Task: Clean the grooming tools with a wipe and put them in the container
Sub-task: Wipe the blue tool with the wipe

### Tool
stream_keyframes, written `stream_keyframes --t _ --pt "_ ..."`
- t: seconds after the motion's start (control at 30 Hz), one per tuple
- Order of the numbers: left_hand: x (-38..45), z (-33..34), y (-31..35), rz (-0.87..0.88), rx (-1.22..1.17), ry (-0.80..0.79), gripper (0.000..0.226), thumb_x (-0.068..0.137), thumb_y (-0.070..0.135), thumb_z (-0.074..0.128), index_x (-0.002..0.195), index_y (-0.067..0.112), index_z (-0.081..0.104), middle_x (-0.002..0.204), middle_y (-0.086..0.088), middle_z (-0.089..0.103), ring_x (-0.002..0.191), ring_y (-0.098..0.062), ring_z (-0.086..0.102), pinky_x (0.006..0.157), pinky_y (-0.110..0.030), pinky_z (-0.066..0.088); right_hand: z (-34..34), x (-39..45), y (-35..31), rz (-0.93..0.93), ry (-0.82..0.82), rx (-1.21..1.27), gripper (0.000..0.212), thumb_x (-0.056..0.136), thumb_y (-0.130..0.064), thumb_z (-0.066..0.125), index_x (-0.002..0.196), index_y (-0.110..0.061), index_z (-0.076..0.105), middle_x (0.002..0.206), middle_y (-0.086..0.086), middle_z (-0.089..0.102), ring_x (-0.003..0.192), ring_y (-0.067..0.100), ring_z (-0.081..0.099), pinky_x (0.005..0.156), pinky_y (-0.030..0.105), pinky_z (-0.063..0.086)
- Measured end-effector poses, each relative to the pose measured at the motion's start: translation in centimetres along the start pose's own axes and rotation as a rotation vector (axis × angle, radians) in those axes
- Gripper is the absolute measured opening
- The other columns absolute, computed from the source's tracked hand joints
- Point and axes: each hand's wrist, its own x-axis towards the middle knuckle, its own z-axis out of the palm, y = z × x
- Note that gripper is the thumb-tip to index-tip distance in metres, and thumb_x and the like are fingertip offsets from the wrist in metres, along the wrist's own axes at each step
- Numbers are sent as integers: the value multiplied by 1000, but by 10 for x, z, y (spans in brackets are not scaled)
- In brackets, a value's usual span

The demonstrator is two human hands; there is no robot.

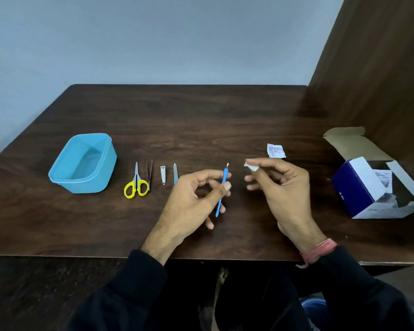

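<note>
Altogether five tools [163, 178], one container [83, 163].

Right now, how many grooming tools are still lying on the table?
4, in a row right of the blue container: scissors, tweezers, nail clipper, nail file, partly hidden by the left hand, which holds a fifth, the cuticle pusher.

Left hand [191, 199] pinches a slim blue cuticle tool [221, 192] between thumb and forefinger, forked metal tip up and away; right hand [280, 187] pinches a small folded white wipe [251, 166] just right of that tip, not touching it. On the dark wood table [201, 115], left to right: open blue container [83, 163], yellow-handled scissors [136, 185], tweezers [149, 174], nail clipper [163, 175], nail file [175, 174] partly behind the left hand. A torn sachet [275, 151] lies beyond the right hand, an open blue-and-white box [368, 187] at far right.
</note>
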Motion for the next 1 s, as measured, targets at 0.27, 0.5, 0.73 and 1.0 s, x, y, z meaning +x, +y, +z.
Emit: stream_keyframes --t 0.27,0.5,0.73,1.0 --pt "-1 1 -6 65 127 17 24 112 22 69 124 37 82 101 6 83 61 -10 60 37 -26 47 -12 -4 -2 -145 -192 -274 16 96 -6 85 108 -17 86 93 -1 81 72 22 79 63 36 66" --pt "0 3 -9 69 182 28 27 113 21 67 122 41 83 93 7 81 59 -28 52 35 -27 45 -8 -13 -4 -519 13 -523 14 98 -3 85 109 -11 87 106 -6 82 92 9 79 79 24 61" --pt "-1 3 -10 99 256 4 28 115 23 64 125 41 82 80 20 76 49 -18 48 41 -31 43 -9 -13 6 -669 -179 -763 17 106 -6 74 115 -14 87 119 -4 80 107 14 79 84 40 66" --pt "-1 2 -10 86 259 -8 26 115 26 65 123 42 83 92 8 81 55 -44 51 37 -47 45 -8 -13 4 -649 -125 -789 22 105 -7 71 116 -16 87 115 -7 78 96 17 79 77 42 66"
